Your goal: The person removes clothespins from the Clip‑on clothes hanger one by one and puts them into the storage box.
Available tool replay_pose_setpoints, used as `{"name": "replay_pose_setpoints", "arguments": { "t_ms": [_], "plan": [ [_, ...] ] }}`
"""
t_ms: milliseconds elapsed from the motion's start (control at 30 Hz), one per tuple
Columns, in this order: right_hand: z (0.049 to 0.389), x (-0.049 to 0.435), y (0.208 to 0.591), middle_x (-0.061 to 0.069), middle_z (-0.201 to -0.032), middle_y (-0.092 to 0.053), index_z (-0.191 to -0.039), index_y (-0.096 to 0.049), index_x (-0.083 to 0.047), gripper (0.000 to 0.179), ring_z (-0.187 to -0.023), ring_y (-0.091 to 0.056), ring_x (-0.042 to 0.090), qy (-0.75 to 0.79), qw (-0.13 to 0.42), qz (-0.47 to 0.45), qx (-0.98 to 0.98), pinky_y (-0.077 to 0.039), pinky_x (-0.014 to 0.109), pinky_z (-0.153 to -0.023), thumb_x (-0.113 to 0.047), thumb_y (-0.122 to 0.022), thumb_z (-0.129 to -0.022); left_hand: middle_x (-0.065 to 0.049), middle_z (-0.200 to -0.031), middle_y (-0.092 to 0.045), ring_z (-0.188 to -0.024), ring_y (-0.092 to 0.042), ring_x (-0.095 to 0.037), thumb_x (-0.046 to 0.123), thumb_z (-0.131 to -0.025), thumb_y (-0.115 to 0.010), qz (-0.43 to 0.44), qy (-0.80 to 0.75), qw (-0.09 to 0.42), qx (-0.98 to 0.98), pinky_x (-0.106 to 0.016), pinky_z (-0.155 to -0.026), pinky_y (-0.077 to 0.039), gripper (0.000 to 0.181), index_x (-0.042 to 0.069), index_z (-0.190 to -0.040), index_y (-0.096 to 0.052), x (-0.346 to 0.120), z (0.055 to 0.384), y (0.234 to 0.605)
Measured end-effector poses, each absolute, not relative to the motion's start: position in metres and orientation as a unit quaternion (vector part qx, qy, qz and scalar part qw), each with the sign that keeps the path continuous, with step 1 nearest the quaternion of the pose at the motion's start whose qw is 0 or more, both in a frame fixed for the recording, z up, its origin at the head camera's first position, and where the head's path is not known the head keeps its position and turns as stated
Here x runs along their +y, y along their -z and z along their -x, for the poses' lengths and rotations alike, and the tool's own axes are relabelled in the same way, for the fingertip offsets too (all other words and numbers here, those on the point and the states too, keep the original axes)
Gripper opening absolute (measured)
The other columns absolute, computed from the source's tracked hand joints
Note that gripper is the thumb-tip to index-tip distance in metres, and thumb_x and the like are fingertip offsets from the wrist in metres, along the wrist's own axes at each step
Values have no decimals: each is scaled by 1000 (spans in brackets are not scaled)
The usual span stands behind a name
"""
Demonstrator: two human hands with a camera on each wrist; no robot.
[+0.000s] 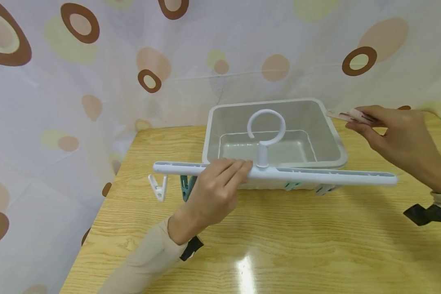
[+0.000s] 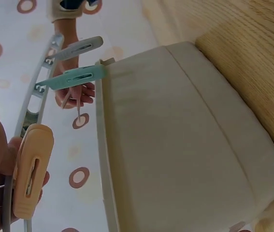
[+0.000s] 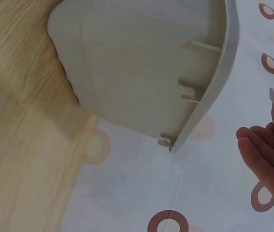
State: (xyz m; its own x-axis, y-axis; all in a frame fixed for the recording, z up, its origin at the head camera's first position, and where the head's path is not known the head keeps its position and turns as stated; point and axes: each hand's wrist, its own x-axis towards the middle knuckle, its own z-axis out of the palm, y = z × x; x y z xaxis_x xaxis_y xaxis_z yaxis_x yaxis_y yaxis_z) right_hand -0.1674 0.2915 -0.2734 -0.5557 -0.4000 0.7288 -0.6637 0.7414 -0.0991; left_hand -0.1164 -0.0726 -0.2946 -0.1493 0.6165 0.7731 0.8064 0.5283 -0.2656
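Note:
My left hand (image 1: 220, 188) grips the bar of a white clip hanger (image 1: 334, 177) just left of its round hook (image 1: 283, 124). Under the bar's left part hang a white clip (image 1: 158, 188) and a dark teal clip (image 1: 186, 185); a light green clip (image 1: 292, 185) and a grey clip (image 1: 324, 188) hang further right. Close by the left fingers, the left wrist view shows a peach clip (image 2: 33, 171). Off the bar's right end, my right hand (image 1: 400, 134) pinches a pale clothespin (image 1: 360, 116) between thumb and fingers, its tip pointing left.
Behind the hanger, a grey plastic tub (image 1: 264, 103) stands on the wood-grain table (image 1: 297, 241), its front wall partly covered by the bar. A white sheet with brown and yellow circles (image 1: 191, 49) covers the back and left side.

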Motion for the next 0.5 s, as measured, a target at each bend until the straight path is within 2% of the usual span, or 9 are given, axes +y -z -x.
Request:
{"name": "replay_pose_setpoints", "arguments": {
  "t_ms": [67, 133, 233, 300, 367, 467, 500],
  "plan": [
    [172, 291, 271, 14, -80, -73, -99, -71, 2, 61, -81, -54, -20, -170, 337, -327, -867, -38, 12, -53, -54, -49, -93, -12, -92, -72, -82, -65, -22, 1, -95, -52, 476, 98, 468, -738, -28, -78, -55, 20, -5, -103, -70, -73, 117, 300],
    [177, 290, 268, 13, -79, -72, -99, -70, 1, 55, -68, -63, -3, -156, 313, -348, -870, -38, 13, -50, -51, -51, -94, -12, -91, -72, -81, -65, -22, -1, -95, -50, 478, 92, 487, -725, -28, -78, -55, 22, -5, -102, -70, -73, 118, 304],
    [187, 285, 261, 12, -78, -72, -98, -70, 1, 46, -57, -65, 23, -136, 280, -377, -872, -41, 18, -47, -43, -56, -94, -11, -90, -72, -80, -65, -22, -3, -93, -49, 478, 87, 505, -713, -29, -78, -55, 22, -5, -102, -70, -73, 118, 310],
    [194, 281, 257, 11, -78, -72, -97, -69, 1, 42, -56, -65, 26, -131, 271, -395, -868, -44, 20, -48, -39, -57, -95, -11, -91, -72, -80, -65, -22, -3, -93, -49, 478, 88, 510, -710, -29, -79, -55, 23, -5, -103, -70, -74, 117, 314],
    [201, 275, 254, 9, -76, -71, -95, -68, 0, 36, -54, -64, 23, -128, 264, -411, -863, -44, 20, -49, -35, -61, -94, -11, -92, -71, -81, -65, -22, 0, -95, -49, 475, 91, 510, -711, -29, -79, -55, 22, -5, -104, -69, -74, 117, 317],
    [210, 266, 248, 4, -74, -70, -92, -67, -3, 18, -53, -61, 16, -127, 244, -430, -860, -43, 19, -49, -20, -70, -89, -12, -94, -71, -83, -64, -22, 4, -98, -49, 472, 97, 506, -715, -28, -79, -55, 23, -5, -106, -69, -74, 117, 320],
    [212, 262, 247, 2, -73, -69, -91, -67, -4, 13, -54, -61, 15, -125, 238, -433, -860, -44, 19, -49, -12, -75, -84, -12, -95, -71, -83, -64, -22, 5, -99, -49, 471, 99, 505, -716, -28, -80, -54, 24, -6, -106, -69, -75, 117, 321]
  ]
}}
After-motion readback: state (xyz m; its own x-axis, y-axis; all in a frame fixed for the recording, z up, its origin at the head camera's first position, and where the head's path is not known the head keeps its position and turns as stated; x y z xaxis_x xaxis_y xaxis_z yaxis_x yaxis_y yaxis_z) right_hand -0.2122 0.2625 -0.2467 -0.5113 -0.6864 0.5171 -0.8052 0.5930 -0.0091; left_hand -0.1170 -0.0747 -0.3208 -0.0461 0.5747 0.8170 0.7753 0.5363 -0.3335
